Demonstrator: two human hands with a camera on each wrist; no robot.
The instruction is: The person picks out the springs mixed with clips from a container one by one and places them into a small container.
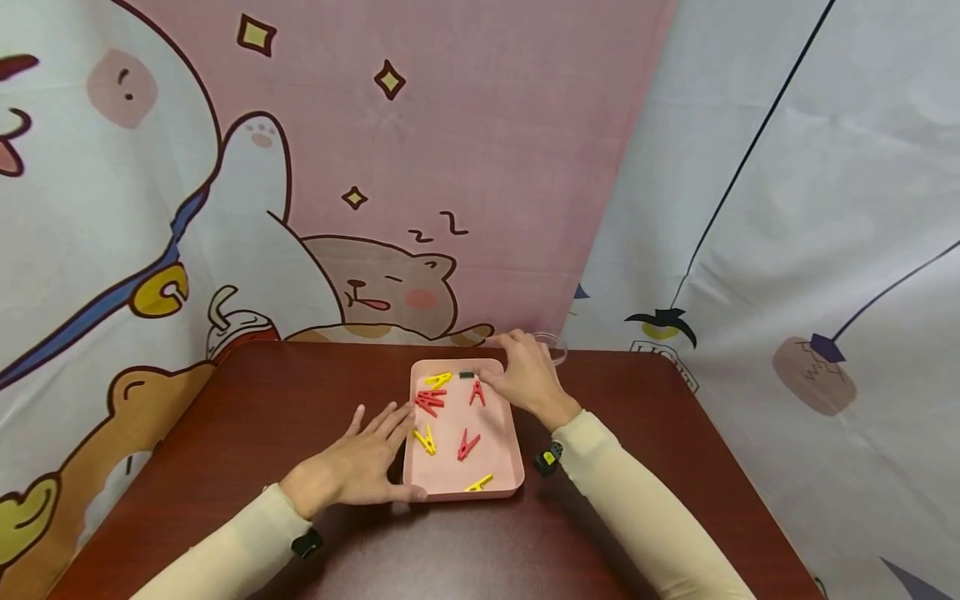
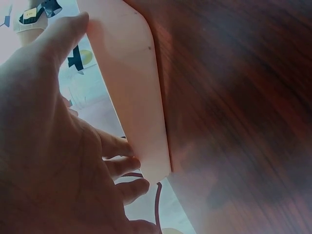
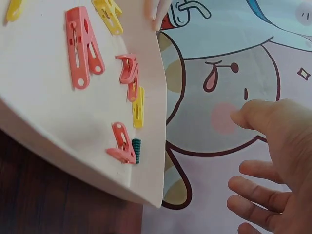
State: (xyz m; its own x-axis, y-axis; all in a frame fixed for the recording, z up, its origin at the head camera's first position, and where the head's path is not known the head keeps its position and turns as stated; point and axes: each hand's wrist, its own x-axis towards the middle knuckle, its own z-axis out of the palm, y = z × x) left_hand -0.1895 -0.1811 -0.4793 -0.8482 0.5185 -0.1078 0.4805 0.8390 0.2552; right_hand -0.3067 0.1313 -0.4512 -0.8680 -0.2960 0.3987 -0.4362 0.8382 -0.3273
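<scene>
A shallow pink tray (image 1: 442, 471) lies on the table, with several red and yellow clothespins scattered in it. One red clothespin (image 1: 466, 448) is near the middle and a yellow clothespin (image 1: 426, 442) near the left wall. At the far end, a small dark green ridged piece (image 3: 136, 151) lies beside another red clothespin (image 3: 120, 141). My left hand (image 1: 352, 462) touches the tray's left rim, thumb at the near corner and fingers spread along the side. Above the far right corner is my right hand (image 1: 528, 379), its fingers loosely extended and holding nothing.
Behind my right hand, a clear round dish (image 1: 562, 343) is partly hidden at the table's back edge. The dark wooden table (image 1: 315, 392) meets a printed cloth backdrop (image 1: 517, 183) there. Each wrist wears a small black device (image 1: 547, 458).
</scene>
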